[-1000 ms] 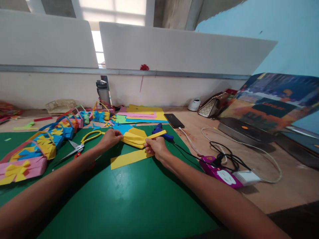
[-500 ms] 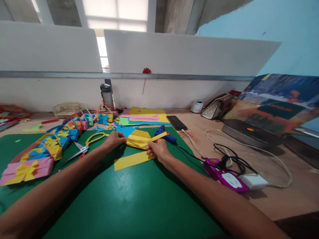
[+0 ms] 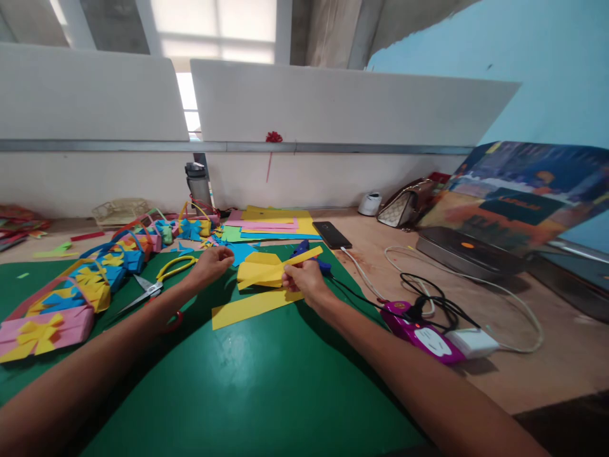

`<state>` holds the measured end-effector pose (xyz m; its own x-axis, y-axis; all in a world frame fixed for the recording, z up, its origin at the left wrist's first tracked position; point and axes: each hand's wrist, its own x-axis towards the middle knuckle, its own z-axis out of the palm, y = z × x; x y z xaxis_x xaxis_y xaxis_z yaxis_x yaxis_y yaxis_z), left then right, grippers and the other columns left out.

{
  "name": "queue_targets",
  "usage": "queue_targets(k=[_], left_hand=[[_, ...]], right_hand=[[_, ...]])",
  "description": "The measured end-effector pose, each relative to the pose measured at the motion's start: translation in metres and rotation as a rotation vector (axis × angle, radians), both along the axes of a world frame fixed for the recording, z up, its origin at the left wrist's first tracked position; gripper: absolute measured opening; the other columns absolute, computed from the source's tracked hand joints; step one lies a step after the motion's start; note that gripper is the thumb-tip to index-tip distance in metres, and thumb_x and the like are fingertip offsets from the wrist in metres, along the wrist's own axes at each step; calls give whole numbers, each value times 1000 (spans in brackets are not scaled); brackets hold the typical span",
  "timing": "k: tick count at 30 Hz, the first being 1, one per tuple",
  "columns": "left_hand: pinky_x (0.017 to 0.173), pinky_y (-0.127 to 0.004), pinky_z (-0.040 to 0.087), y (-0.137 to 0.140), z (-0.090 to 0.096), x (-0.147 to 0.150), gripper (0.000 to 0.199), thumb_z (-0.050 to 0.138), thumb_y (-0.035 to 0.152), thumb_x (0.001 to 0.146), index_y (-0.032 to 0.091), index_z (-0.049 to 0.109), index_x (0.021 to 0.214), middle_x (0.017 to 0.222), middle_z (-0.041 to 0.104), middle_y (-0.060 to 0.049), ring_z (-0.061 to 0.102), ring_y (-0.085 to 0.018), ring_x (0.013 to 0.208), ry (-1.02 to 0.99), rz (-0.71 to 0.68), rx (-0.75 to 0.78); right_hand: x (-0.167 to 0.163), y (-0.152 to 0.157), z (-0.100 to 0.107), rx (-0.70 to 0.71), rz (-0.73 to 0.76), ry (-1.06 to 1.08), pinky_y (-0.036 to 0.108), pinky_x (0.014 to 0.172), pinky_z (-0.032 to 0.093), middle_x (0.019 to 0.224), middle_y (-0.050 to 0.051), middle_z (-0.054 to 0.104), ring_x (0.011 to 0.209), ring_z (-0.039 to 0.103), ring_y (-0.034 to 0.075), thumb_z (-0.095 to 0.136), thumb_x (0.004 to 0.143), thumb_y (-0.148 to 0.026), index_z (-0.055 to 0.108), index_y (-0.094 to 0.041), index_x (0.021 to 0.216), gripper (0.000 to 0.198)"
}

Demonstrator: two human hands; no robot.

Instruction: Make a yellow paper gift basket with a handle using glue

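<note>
Yellow strip point(image 3: 305, 255) in right hand point(image 3: 307, 281); left hand point(image 3: 212, 264) (half-curled) near blue paper point(image 3: 243, 252).

Paper strip point(image 3: 250, 309) on mat point(image 3: 266, 387); scissors point(image 3: 151, 290) left, power strip point(image 3: 431, 339) right, paper sheets point(image 3: 306, 222) behind.

The green mat point(image 3: 266, 387) bears scissors point(image 3: 153, 290) and a yellow paper strip point(image 3: 252, 309).

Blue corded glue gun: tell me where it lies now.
In the head view, the blue corded glue gun lies just right of centre on the green mat, beyond the right hand and nearer than the black rectangular phone.
</note>
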<state>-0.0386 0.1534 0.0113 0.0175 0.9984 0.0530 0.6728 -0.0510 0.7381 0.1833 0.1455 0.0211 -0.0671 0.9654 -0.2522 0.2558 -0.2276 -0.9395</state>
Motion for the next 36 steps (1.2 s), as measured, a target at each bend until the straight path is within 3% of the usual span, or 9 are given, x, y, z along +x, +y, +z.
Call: queue_targets(k=[4, 7, 9, 12, 15, 20, 25, 29, 36], left_hand=[[80, -32, 45, 11, 19, 8, 45, 56, 26, 76, 8, 53, 117, 106, 62, -11, 59, -23, 95, 111, -89, 101], [90, -33, 42, 27, 31, 26, 58, 70, 24, 65, 13, 52, 119, 117, 58, -9, 54, -26, 107, 201, -228, 62], [93, -35, 41, 39, 36, 41, 63, 76, 21, 61, 15, 52, 119, 118, 57, -9, 53, -26, 109, 255, -306, -7], [86, -41, 47, 51, 39, 59, 37, 61, 29, 82, 15, 53, 115, 116, 56, -9, 56, -23, 101, 318, -381, -129], [80, -40, 51, 52, 38, 66, 32, 53, 33, 88, 14, 54, 113, 115, 56, -6, 57, -23, 97, 322, -428, -240], [79, -39, 51, 29, 38, 57, 32, 55, 34, 86, 13, 56, 111, 113, 57, -6, 58, -25, 96, 155, -421, -331], [63, -27, 50, -11, 36, 49, 34, 66, 36, 69, 10, 61, 90, 80, 67, -3, 64, -21, 74, -175, -327, -276], [58, -25, 48, -49, 29, 55, 43, 68, 40, 61, 12, 59, 92, 80, 68, -4, 64, -19, 69, -417, -237, -228], [66, -29, 52, -91, 11, 69, 46, 67, 48, 66, 11, 63, 93, 85, 70, -9, 67, -22, 75, -665, -209, -330]], right_hand=[[15, 4, 12, 85, -23, 4, 36, 75, 51, 107, 6, 59, 89, 60, 17, 53, 88, -31, 55, -15, 110, 27], [23, 3, 20, 132, -19, 7, 25, 59, 49, 82, 3, 63, 68, 60, 12, 56, 84, -19, 61, -12, 86, 9], [26, 0, 23, 155, 0, 10, 19, 50, 44, 66, 0, 62, 55, 57, 9, 56, 77, -12, 60, -12, 71, 8], [28, -4, 26, 185, 30, 3, 17, 45, 41, 55, -2, 58, 48, 55, 8, 55, 71, -8, 57, -14, 58, 14], [29, -5, 26, 207, 64, -16, 17, 44, 40, 51, -1, 58, 49, 55, 9, 55, 67, -8, 56, -15, 53, 16], [32, -6, 26, 247, 137, -48, 19, 45, 40, 52, 0, 59, 50, 54, 10, 56, 62, -8, 58, -15, 52, 12], [33, -13, 27, 315, 207, -69, 19, 47, 39, 58, 1, 63, 54, 54, 11, 55, 61, -9, 63, -14, 58, 10], [33, -23, 25, 357, 281, -87, 19, 47, 38, 59, 0, 62, 54, 53, 11, 53, 62, -13, 64, -14, 60, 11], [32, -32, 22, 459, 389, -163, 20, 48, 36, 58, -1, 59, 55, 50, 11, 49, 63, -18, 62, -13, 59, 14]])
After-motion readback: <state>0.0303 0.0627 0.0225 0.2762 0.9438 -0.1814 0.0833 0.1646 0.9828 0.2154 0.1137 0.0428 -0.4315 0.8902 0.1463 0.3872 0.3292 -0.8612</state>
